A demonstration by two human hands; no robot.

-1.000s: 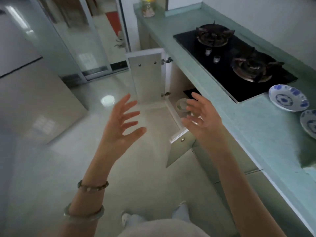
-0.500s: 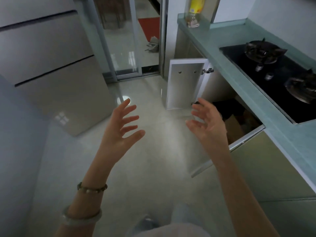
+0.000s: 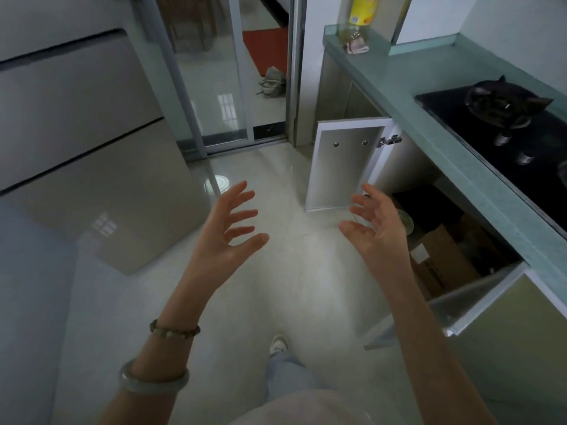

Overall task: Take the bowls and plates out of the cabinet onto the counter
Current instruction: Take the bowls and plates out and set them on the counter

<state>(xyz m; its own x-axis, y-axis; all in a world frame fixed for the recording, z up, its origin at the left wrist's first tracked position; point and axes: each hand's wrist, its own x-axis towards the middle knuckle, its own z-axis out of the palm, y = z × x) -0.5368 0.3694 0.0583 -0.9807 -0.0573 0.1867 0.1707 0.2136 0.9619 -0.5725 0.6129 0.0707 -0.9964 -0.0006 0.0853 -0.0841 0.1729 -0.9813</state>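
The low cabinet (image 3: 429,207) under the counter stands with both doors swung out. Inside it, a pale dish (image 3: 406,221) shows partly behind my right hand, next to a cardboard box (image 3: 441,256); the rest of the inside is dark. My right hand (image 3: 377,228) hovers empty in front of the opening, fingers spread. My left hand (image 3: 228,231) is held up over the floor to the left, also empty with fingers apart. The green counter (image 3: 429,96) runs along the right.
The far cabinet door (image 3: 340,167) and the near door (image 3: 478,299) jut into the floor space. A black gas hob (image 3: 506,130) sits on the counter, a yellow-labelled bottle (image 3: 360,16) at its far end. A fridge (image 3: 76,142) stands left, a sliding glass door beyond.
The view has swung left and lower: the blue-patterned plates on the counter have left the frame and more of the cabinet's inside shows. Both hands stay raised and empty.
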